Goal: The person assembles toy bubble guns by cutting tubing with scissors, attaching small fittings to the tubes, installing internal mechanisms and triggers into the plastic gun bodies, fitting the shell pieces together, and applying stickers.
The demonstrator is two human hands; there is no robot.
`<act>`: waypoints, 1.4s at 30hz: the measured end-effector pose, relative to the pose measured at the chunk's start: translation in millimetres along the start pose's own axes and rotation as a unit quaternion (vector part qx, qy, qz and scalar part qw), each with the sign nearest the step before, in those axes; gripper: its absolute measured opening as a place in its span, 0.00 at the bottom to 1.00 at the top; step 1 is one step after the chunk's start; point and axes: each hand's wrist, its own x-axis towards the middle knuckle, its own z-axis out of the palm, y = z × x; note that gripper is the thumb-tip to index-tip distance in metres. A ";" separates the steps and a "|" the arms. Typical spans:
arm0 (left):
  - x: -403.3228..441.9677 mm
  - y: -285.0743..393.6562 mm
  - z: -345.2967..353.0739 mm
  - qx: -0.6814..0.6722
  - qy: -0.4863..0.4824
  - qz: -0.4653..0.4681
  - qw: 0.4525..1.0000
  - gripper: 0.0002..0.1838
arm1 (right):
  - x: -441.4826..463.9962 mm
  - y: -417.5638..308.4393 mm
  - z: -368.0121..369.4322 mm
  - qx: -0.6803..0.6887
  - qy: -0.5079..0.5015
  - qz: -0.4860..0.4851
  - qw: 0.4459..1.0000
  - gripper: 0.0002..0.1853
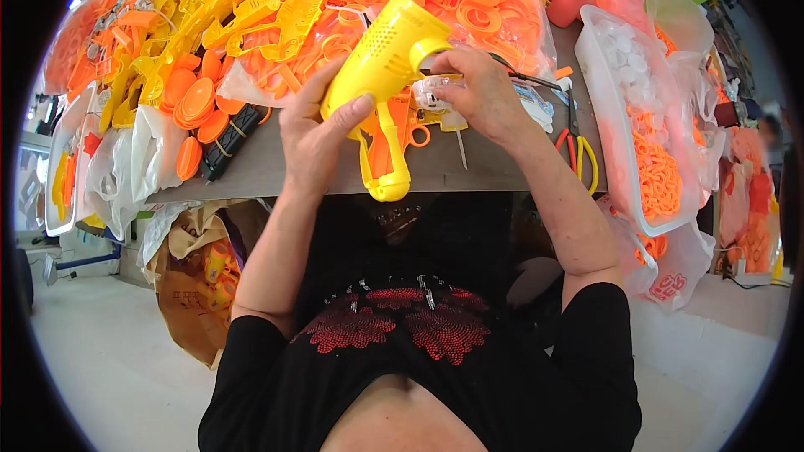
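Observation:
My left hand (314, 121) is wrapped round a yellow plastic housing (381, 54), held tilted above the table's front edge. It resembles a toy hair dryer body, with small vent holes, a short round spout on the right and a frame-like handle hanging down. My right hand (486, 92) has its fingers bent in at the spout's mouth; anything between the fingertips is hidden. Just below those fingers is a clear and white part (431, 94). Behind the handle lie orange pieces, one an orange ring (419, 136).
Heaped yellow shells (193, 0) and orange rings (481, 0) cover the back. Orange discs (197, 100) and a black bundle (234, 138) lie left. Scissors (578, 146) with red and yellow handles lie right, beside a white bin (603, 75). Below stands a paper bag (188, 310).

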 end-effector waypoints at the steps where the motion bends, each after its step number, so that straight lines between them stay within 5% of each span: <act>1: 3.6 12.7 2.2 0.104 -0.022 0.005 0.994 0.27 | -3.2 0.9 -0.7 0.028 0.026 -0.002 0.999 0.14; 3: 17.7 14.4 -3.2 0.316 -0.056 0.070 0.944 0.28 | -12.2 3.6 -7.7 0.057 0.048 0.027 0.997 0.14; 4: 21.8 12.9 -5.5 0.315 -0.056 0.071 0.945 0.28 | -16.9 3.6 -13.4 0.085 0.069 0.054 0.992 0.15; 6: 27.6 16.2 -4.4 0.484 -0.138 0.114 0.857 0.31 | -31.9 0.3 -25.2 0.109 0.085 0.076 0.987 0.12; 10: 32.6 9.4 -4.1 0.520 -0.208 0.105 0.822 0.32 | -66.0 -4.3 -30.0 0.192 0.138 0.167 0.957 0.09; 28: 31.5 2.7 -1.2 0.457 -0.207 0.023 0.865 0.31 | -106.1 -4.9 -1.2 0.307 0.107 0.206 0.923 0.08; 42: 29.7 0.3 0.3 0.509 -0.220 0.075 0.829 0.31 | -100.7 -1.7 8.1 0.314 0.095 0.210 0.921 0.09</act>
